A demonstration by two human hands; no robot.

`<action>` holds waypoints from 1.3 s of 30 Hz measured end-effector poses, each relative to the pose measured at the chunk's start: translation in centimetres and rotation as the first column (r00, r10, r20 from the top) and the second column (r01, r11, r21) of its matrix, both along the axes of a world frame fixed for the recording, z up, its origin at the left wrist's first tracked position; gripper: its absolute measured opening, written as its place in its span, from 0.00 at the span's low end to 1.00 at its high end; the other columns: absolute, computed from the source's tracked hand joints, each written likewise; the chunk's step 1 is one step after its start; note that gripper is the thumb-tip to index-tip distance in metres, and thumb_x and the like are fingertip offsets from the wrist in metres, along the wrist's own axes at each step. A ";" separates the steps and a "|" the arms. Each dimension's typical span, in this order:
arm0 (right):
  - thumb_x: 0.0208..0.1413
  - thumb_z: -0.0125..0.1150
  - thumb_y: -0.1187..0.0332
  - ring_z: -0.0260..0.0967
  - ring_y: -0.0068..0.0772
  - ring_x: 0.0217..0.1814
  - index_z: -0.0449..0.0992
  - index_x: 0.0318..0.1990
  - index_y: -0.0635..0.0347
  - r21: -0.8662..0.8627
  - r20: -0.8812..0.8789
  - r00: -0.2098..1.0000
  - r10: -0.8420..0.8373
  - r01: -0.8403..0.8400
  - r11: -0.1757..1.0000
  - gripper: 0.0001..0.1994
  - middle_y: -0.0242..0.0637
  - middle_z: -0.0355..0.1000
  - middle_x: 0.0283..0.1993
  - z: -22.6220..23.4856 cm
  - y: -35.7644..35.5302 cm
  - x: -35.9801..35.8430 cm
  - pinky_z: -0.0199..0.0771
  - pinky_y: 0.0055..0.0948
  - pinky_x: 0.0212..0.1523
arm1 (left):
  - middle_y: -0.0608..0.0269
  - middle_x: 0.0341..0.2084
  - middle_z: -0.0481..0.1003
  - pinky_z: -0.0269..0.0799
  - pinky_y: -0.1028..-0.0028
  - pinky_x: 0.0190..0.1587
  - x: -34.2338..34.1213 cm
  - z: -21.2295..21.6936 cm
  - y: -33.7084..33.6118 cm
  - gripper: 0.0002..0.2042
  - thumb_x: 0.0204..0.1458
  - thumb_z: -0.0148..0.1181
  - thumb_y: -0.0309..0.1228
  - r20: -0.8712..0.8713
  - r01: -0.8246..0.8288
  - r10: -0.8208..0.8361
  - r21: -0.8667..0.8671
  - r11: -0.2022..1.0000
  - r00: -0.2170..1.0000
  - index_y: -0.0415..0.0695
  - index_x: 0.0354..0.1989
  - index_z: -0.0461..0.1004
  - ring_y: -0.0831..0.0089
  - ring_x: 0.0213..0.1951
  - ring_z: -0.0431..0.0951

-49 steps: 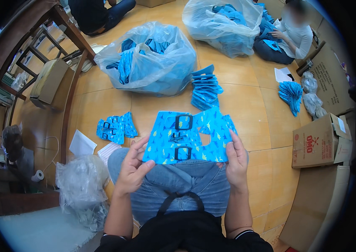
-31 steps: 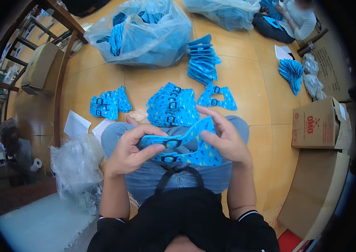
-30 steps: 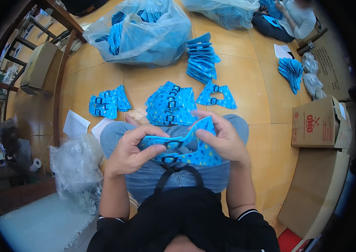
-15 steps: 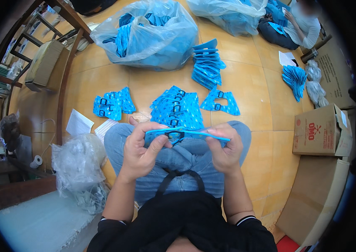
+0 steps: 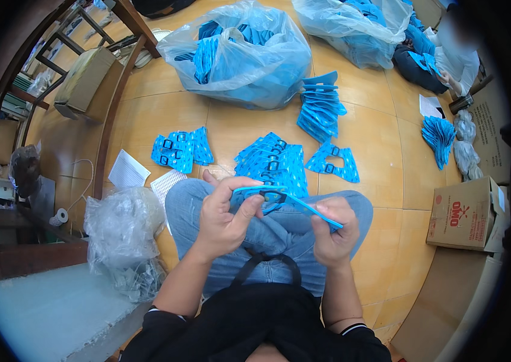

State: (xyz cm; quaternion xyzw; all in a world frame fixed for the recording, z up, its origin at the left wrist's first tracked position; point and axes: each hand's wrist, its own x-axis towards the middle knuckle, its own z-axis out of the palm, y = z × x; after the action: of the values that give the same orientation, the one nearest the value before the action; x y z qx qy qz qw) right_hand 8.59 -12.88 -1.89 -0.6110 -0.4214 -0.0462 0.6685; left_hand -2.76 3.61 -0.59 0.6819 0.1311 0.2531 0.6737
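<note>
Here's the left hand (image 5: 225,217), pinching one end of a blue buckled panel (image 5: 305,206) above the lap, while the right hand (image 5: 334,232) nips the other end, thumb and fingers closed on it. The panel bends between them, near edge-on, its black buckle (image 5: 275,196) by the left fingertips. Looks like a flexing or checking step; the next move probably calls for keeping both ends pinched. Just beyond sits a fanned stack (image 5: 295,166) of similar panels. Red lettering marks the carton (image 5: 460,214); the white sheet's (image 5: 129,170) print is too small to read.
</note>
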 end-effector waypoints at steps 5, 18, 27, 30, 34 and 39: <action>0.51 0.64 0.79 0.75 0.34 0.34 0.71 0.40 0.61 -0.028 -0.009 1.000 0.009 -0.009 1.000 0.11 0.43 0.75 0.35 -0.1 -0.1 0.1 0.74 0.26 0.33 | 0.66 0.22 0.76 0.49 0.74 0.62 -0.1 -0.1 0.2 0.09 0.57 0.57 0.26 -0.015 -0.006 0.006 -0.009 1.000 1.000 0.40 0.44 0.70 0.80 0.29 0.77; 0.54 0.62 0.75 0.70 0.30 0.34 0.72 0.42 0.63 -0.070 -0.190 0.982 -0.017 0.003 0.998 0.09 0.42 0.74 0.35 0.0 -0.6 0.6 0.69 0.25 0.35 | 0.52 0.39 0.78 0.71 0.72 0.48 -0.7 1.5 1.0 0.08 0.53 0.56 0.18 0.003 0.249 -0.249 0.040 0.968 0.968 0.38 0.41 0.68 0.71 0.39 0.79; 0.53 0.63 0.77 0.71 0.30 0.35 0.72 0.42 0.63 -0.056 -0.188 0.982 -0.011 0.001 0.998 0.10 0.41 0.74 0.35 -0.1 -0.7 0.3 0.69 0.26 0.35 | 0.52 0.40 0.78 0.74 0.73 0.45 -0.9 1.8 1.1 0.09 0.52 0.58 0.18 0.009 0.256 -0.258 0.098 0.962 0.966 0.37 0.42 0.71 0.70 0.41 0.80; 0.53 0.63 0.77 0.70 0.30 0.34 0.72 0.42 0.63 -0.053 -0.199 0.980 -0.007 -0.004 0.999 0.10 0.41 0.74 0.35 -0.3 -0.8 0.3 0.69 0.26 0.35 | 0.50 0.40 0.77 0.74 0.73 0.45 -1.0 1.7 1.1 0.09 0.53 0.57 0.18 -0.001 0.270 -0.273 0.133 0.953 0.962 0.37 0.41 0.68 0.69 0.40 0.80; 0.53 0.63 0.77 0.70 0.29 0.33 0.72 0.43 0.63 -0.041 -0.197 0.980 0.007 -0.016 0.999 0.10 0.40 0.73 0.34 -0.3 -0.7 0.4 0.68 0.25 0.33 | 0.54 0.39 0.79 0.73 0.73 0.47 -0.9 1.5 0.8 0.10 0.51 0.60 0.19 0.021 0.218 -0.218 0.023 0.976 0.976 0.36 0.42 0.73 0.70 0.42 0.80; 0.54 0.62 0.77 0.69 0.28 0.33 0.73 0.43 0.63 -0.052 -0.212 0.977 -0.007 -0.004 0.999 0.10 0.39 0.73 0.34 0.0 -0.5 0.5 0.67 0.23 0.33 | 0.52 0.39 0.77 0.75 0.73 0.43 -0.7 1.9 1.2 0.10 0.51 0.59 0.18 -0.006 0.280 -0.282 0.132 0.951 0.959 0.37 0.42 0.70 0.70 0.39 0.79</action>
State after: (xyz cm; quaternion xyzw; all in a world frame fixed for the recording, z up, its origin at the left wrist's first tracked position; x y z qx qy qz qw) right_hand 9.05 -13.42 -1.88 -0.6299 -0.3484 0.0300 0.6935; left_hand -3.42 4.77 1.29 0.7348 0.0115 0.1670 0.6573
